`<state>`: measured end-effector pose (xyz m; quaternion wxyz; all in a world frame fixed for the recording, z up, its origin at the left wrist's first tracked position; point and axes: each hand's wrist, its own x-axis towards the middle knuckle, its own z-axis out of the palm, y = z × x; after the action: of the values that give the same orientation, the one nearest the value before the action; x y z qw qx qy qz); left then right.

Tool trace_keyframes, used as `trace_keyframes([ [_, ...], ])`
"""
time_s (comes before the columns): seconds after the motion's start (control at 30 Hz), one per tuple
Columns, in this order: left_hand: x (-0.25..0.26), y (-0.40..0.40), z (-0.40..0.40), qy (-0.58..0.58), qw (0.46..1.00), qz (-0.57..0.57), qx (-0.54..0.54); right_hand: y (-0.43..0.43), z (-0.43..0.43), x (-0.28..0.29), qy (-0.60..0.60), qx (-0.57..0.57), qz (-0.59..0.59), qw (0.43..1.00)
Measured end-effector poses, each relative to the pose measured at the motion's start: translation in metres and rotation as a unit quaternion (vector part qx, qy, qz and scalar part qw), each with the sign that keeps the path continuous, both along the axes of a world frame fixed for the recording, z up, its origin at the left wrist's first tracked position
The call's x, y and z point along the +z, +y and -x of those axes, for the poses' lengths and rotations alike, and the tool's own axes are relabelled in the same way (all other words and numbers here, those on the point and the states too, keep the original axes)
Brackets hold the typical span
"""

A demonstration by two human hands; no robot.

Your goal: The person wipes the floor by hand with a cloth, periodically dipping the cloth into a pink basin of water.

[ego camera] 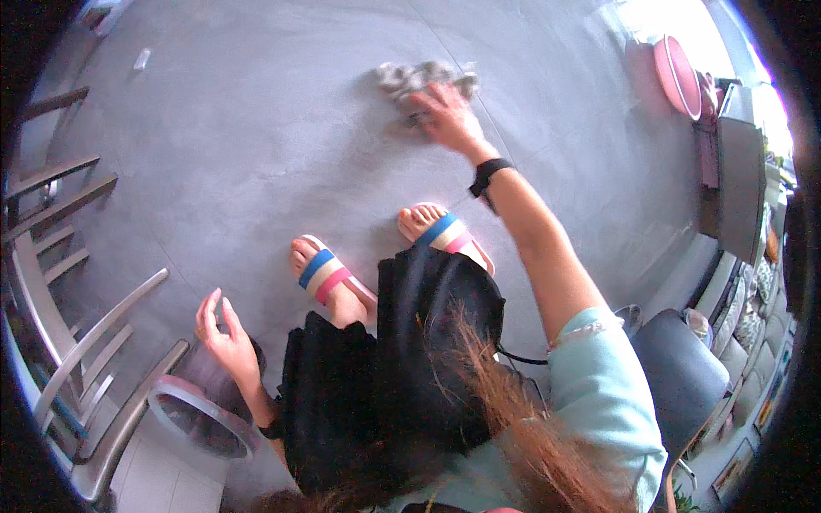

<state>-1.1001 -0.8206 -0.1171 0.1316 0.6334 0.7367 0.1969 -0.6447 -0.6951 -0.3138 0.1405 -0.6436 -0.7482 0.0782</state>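
A crumpled grey and white cloth [423, 78] lies on the smooth grey floor [256, 128] ahead of my feet. My right hand [446, 118], with a black band at the wrist, presses on the cloth's near side, fingers spread over it; its grip is blurred. At the lower left, my left hand [221, 327] is raised with fingers apart and holds nothing. A bin with a pale rim [199, 410] stands just below it. My feet wear slide sandals [324, 272] with blue, cream and pink straps.
Metal and wooden chair frames [102, 346] crowd the left side. A small white object [142, 59] lies on the floor at the upper left. A pink basin [678, 77] leans at the upper right, near a grey cabinet [739, 173]. A dark chair seat [680, 378] and cushioned sofa [753, 359] are at right.
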Motion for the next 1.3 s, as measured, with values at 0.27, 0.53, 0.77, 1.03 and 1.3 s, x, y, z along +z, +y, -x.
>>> trace_keyframes([
  [0.27,-0.009,0.018,-0.015,0.044,0.998,-0.009,-0.050,-0.148,-0.211,-0.040,0.009,-0.335,0.081,0.939],
  [0.53,0.009,0.025,-0.016,0.042,0.998,0.013,-0.044,-0.023,-0.073,-0.039,-0.002,-0.281,0.072,0.957],
  [0.77,0.019,0.019,-0.018,0.050,0.996,0.027,-0.070,0.004,0.112,-0.013,0.009,0.070,-0.005,0.998],
  [1.03,0.036,0.025,-0.033,0.100,0.989,0.024,-0.104,-0.093,0.067,0.008,0.047,0.319,0.151,0.935],
  [1.3,0.058,0.073,-0.086,0.085,0.988,0.025,-0.126,-0.168,-0.157,0.015,0.033,-0.145,0.114,0.982],
])
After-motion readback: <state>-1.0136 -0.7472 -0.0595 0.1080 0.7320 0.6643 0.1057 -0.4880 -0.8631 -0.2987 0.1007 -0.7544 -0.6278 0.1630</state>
